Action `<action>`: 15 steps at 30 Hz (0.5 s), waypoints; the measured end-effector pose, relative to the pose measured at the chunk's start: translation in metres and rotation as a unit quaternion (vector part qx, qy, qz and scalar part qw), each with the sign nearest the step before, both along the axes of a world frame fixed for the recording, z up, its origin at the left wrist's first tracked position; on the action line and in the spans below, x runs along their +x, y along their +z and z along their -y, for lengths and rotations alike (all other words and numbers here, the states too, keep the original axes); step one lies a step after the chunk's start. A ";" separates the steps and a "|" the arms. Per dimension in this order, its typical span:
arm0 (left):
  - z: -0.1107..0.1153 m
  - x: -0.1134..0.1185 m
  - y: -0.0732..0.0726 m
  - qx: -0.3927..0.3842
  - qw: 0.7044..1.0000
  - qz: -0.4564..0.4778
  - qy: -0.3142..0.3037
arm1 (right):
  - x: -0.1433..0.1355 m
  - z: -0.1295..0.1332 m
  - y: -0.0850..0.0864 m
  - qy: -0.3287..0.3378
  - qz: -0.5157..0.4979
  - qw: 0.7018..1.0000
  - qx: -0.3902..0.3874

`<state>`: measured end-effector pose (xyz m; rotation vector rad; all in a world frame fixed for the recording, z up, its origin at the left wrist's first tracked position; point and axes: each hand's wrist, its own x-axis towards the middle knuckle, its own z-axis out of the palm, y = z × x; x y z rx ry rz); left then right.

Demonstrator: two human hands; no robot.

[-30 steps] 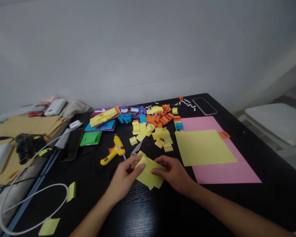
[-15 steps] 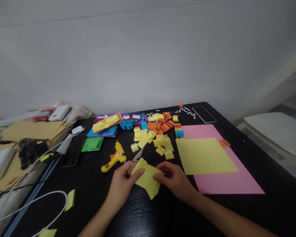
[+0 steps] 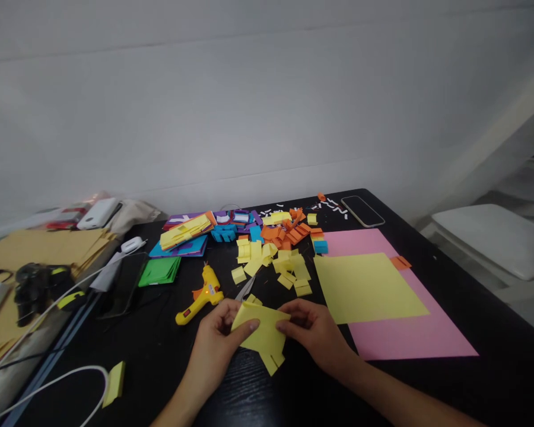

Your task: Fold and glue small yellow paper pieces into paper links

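The yellow paper [image 3: 264, 338] is between the 2 hands, over the near part of the table [image 3: 244, 400]. It lies to the right of the left hand [image 3: 217, 341] and to the left of the right hand [image 3: 315, 333]; neither is nearer, as both touch it. Its long axis runs side to side, from hand to hand, dipping a little toward the right. The left hand is closed on the left end, thumb on the face, fingers bent behind. The right hand pinches the right end, thumb at the edge and forefinger by the top corner. A yellow strip [image 3: 269, 364] sticks out below the lower edge, toward the person; whether it is joined to the paper I cannot tell.

Just beyond the left hand are the scissors [image 3: 245, 289], blades pointing away, handles hidden. The glue gun [image 3: 208, 291] lies to their left, and yellow scraps [image 3: 299, 267] to their right. Beside the right hand, farther right, a yellow sheet [image 3: 369, 289] lies on a pink sheet [image 3: 409, 342].
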<state>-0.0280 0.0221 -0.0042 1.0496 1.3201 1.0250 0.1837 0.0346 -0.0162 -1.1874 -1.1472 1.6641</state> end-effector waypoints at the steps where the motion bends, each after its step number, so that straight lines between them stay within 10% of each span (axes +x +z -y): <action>1: 0.000 0.000 0.001 -0.004 1.000 0.000 -0.004 | 0.000 0.000 0.000 0.000 -0.001 1.000 -0.001; 15: -0.002 0.000 0.006 -0.038 0.999 0.000 -0.015 | -0.002 -0.001 0.001 0.000 -0.010 1.000 -0.012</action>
